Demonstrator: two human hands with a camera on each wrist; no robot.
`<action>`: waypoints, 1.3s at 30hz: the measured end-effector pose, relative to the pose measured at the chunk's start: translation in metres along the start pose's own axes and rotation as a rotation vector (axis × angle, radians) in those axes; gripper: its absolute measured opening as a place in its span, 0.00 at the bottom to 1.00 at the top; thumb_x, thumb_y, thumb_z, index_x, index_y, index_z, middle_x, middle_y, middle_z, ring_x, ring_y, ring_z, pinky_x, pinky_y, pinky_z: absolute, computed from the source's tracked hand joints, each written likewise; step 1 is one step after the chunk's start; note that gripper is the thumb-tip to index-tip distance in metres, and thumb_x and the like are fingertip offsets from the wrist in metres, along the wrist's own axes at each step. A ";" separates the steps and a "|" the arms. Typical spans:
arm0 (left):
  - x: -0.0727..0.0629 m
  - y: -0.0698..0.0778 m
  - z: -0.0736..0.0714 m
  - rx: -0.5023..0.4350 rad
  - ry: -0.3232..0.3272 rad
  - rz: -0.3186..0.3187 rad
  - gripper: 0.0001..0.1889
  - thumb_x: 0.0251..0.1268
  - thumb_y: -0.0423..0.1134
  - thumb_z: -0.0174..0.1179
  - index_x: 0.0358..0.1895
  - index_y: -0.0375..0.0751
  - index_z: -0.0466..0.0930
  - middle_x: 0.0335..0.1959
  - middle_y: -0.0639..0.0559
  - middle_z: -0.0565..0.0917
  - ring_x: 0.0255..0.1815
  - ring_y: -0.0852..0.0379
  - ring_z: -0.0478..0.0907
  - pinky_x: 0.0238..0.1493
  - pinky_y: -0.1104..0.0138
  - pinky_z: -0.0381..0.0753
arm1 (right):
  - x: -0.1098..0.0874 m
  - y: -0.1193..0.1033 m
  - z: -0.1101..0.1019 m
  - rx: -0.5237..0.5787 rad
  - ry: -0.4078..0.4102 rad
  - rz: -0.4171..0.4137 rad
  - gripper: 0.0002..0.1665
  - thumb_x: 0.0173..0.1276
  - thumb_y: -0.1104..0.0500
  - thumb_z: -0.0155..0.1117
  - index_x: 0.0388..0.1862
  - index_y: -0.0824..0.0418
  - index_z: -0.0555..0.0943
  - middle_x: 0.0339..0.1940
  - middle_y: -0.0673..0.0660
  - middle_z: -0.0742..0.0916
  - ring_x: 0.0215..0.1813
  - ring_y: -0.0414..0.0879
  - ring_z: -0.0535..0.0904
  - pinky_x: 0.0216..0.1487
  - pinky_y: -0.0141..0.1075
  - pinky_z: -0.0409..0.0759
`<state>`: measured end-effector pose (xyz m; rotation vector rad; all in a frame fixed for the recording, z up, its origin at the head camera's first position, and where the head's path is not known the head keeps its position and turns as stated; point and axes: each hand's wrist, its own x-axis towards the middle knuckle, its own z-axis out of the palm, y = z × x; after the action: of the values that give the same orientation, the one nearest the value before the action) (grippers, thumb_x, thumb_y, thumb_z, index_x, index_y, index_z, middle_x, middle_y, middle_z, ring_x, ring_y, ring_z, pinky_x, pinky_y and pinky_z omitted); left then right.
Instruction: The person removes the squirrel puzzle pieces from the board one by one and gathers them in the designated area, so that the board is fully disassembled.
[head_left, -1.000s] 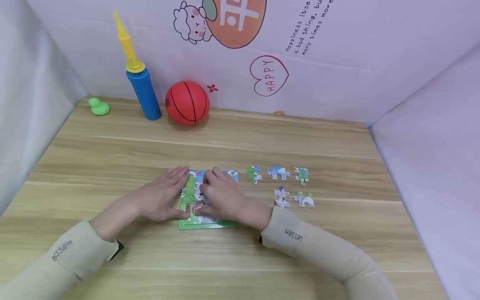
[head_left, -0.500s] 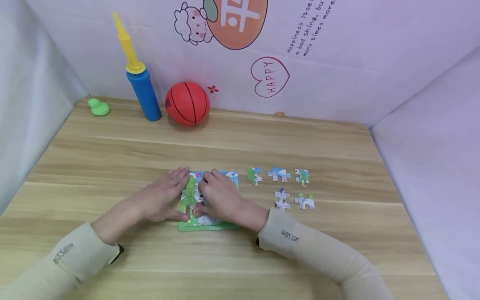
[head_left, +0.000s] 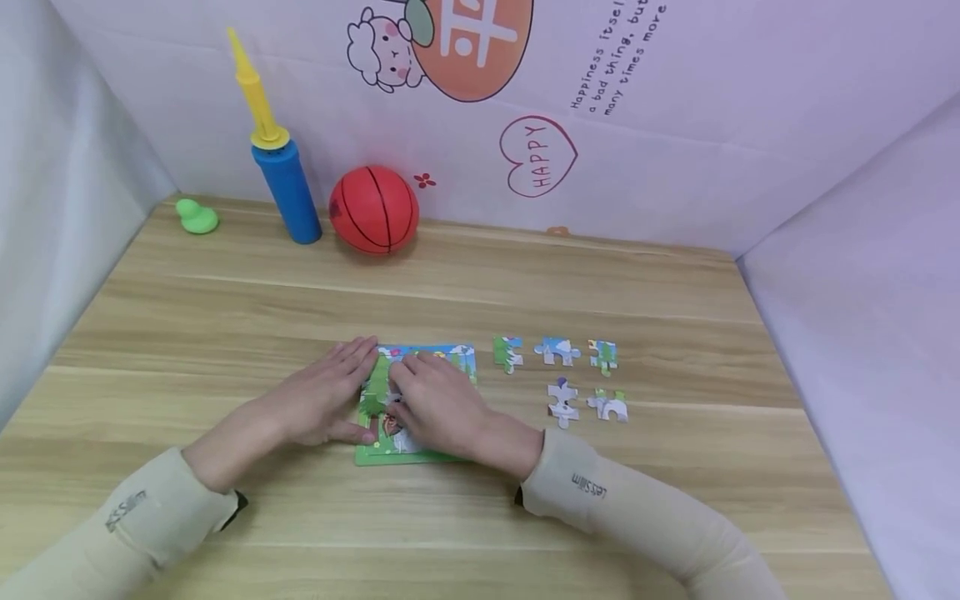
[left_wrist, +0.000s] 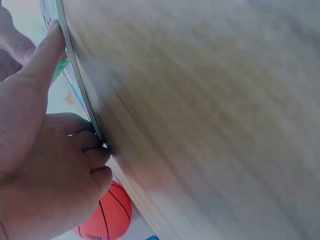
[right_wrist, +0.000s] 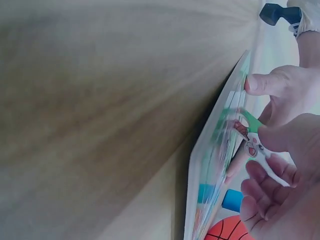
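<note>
A jigsaw puzzle board (head_left: 367, 457) with a green lower edge and blue upper edge lies flat on the table. My left hand (head_left: 315, 402) rests along its left side, fingers extended, with the thumb on the board near the lower left corner. Over the middle of the board, my right hand (head_left: 442, 410) pinches a puzzle piece (right_wrist: 254, 148) between thumb and fingers. That piece shows a white animal face and a green part, and it stands tilted above the board surface in the right wrist view. The right hand hides much of the board in the head view.
Several loose puzzle pieces (head_left: 558, 351) lie in two rows right of the board. Toward the back stand a red toy basketball (head_left: 374, 210) and a blue and yellow hand pump (head_left: 288, 192). A green toy duck (head_left: 198, 217) sits at the back left. White cloth walls enclose the table.
My right hand has shifted slightly left and toward me over the board, exposing more of its upper edge. The left hand stays in place, and the loose pieces have not moved.
</note>
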<state>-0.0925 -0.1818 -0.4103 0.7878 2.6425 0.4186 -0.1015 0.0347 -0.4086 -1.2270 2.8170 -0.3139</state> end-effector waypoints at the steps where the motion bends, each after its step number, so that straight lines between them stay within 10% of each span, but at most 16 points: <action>1: 0.000 0.000 0.000 -0.001 -0.001 -0.001 0.58 0.61 0.61 0.71 0.81 0.25 0.52 0.86 0.30 0.49 0.87 0.31 0.46 0.86 0.40 0.49 | -0.001 -0.001 0.000 0.024 0.011 -0.008 0.08 0.76 0.52 0.66 0.42 0.55 0.79 0.37 0.48 0.86 0.41 0.42 0.78 0.47 0.34 0.82; 11: -0.001 -0.001 0.000 0.009 -0.009 -0.007 0.58 0.61 0.61 0.71 0.81 0.25 0.52 0.85 0.30 0.49 0.87 0.31 0.46 0.86 0.39 0.49 | -0.005 0.005 -0.007 0.164 0.135 -0.035 0.08 0.74 0.59 0.68 0.33 0.56 0.80 0.28 0.49 0.87 0.32 0.39 0.79 0.38 0.30 0.80; 19: 0.000 0.000 -0.001 0.002 -0.041 -0.036 0.59 0.60 0.63 0.70 0.82 0.27 0.51 0.86 0.32 0.47 0.87 0.32 0.45 0.87 0.40 0.48 | -0.031 0.051 -0.036 0.220 0.288 0.024 0.07 0.68 0.64 0.73 0.31 0.60 0.82 0.30 0.54 0.90 0.32 0.42 0.86 0.34 0.27 0.84; 30: -0.001 0.001 -0.004 0.011 -0.034 -0.033 0.59 0.60 0.64 0.71 0.82 0.29 0.51 0.86 0.33 0.49 0.88 0.32 0.46 0.86 0.39 0.49 | -0.089 0.099 -0.038 0.282 0.135 0.220 0.08 0.67 0.63 0.74 0.32 0.58 0.81 0.27 0.50 0.89 0.29 0.35 0.79 0.32 0.26 0.79; 39: 0.003 0.003 -0.003 0.002 -0.042 -0.034 0.59 0.60 0.64 0.70 0.82 0.29 0.51 0.86 0.33 0.48 0.88 0.33 0.45 0.86 0.39 0.48 | -0.097 0.111 -0.023 0.307 0.056 0.295 0.09 0.67 0.61 0.75 0.33 0.55 0.80 0.32 0.48 0.86 0.34 0.38 0.76 0.36 0.27 0.77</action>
<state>-0.0951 -0.1781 -0.4074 0.7430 2.6134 0.3864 -0.1181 0.1827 -0.4126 -0.7431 2.8010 -0.7352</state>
